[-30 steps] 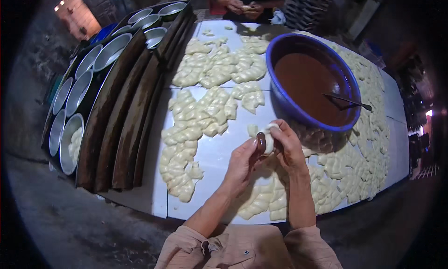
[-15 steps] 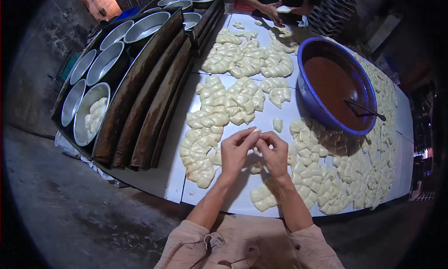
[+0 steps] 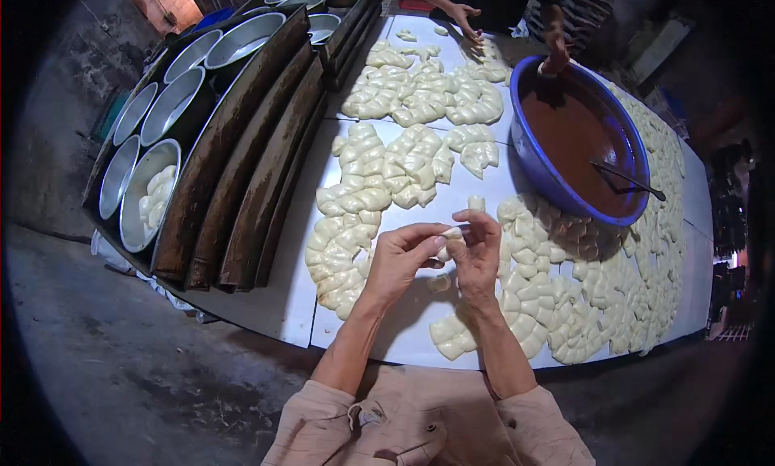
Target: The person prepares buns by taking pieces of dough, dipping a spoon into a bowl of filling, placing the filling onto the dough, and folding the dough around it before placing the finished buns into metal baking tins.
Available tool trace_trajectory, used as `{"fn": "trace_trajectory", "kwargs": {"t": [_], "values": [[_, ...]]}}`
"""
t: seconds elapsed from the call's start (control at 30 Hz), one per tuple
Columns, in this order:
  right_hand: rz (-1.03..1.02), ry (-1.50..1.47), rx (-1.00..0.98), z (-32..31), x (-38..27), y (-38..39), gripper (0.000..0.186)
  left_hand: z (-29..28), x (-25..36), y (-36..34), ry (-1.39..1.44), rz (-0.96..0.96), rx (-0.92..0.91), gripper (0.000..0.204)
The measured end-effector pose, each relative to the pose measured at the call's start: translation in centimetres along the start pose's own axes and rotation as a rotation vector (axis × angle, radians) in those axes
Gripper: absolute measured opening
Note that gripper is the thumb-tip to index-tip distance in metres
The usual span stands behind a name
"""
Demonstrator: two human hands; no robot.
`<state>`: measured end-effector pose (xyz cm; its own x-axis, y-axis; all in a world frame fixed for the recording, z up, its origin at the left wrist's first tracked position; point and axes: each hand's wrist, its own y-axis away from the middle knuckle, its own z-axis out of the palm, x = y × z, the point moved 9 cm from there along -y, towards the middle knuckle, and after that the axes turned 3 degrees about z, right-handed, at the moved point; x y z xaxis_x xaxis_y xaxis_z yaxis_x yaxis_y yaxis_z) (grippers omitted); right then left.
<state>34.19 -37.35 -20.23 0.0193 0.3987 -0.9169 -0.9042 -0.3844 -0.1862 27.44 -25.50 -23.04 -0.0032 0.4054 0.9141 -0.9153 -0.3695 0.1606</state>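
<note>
A small piece of pale dough (image 3: 454,233) is pinched between my two hands above the white table. My left hand (image 3: 404,260) has its thumb and forefinger closed at the dough's left side. On the other side, the thumb and fingers of my right hand (image 3: 478,256) curl round it. Beneath my hands lies a loose dough lump (image 3: 438,283), and a short dough piece (image 3: 476,202) sits just beyond them. Flattened, joined dough pieces (image 3: 343,252) spread to the left, and a wide sheet of similar dough (image 3: 597,292) covers the right.
A blue basin (image 3: 517,139) of brown liquid stands at right, a dark-handled utensil (image 3: 634,190) in it. Metal pans (image 3: 173,107), one with dough, fill a rack behind dark curved boards (image 3: 230,159) at left. Across the table, a co-worker's hand (image 3: 555,54) is over the basin's rim.
My right hand's fingers have lifted and spread a little, with the dough still between my hands. Across the table, one of the co-worker's hands has moved right to the basin.
</note>
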Motion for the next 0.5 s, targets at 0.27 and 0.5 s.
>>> {"fn": "trace_trajectory", "kwargs": {"t": [0.27,0.5], "values": [[-0.068,0.651,-0.171,-0.4,-0.4,-1.2,0.021,0.3,-1.4,0.8,-0.11,-0.001,0.044,0.031],[0.076,0.664,-0.446,0.2,-1.4,1.4,0.026,-0.5,-4.2,2.0,0.063,-0.241,0.012,0.039]]}}
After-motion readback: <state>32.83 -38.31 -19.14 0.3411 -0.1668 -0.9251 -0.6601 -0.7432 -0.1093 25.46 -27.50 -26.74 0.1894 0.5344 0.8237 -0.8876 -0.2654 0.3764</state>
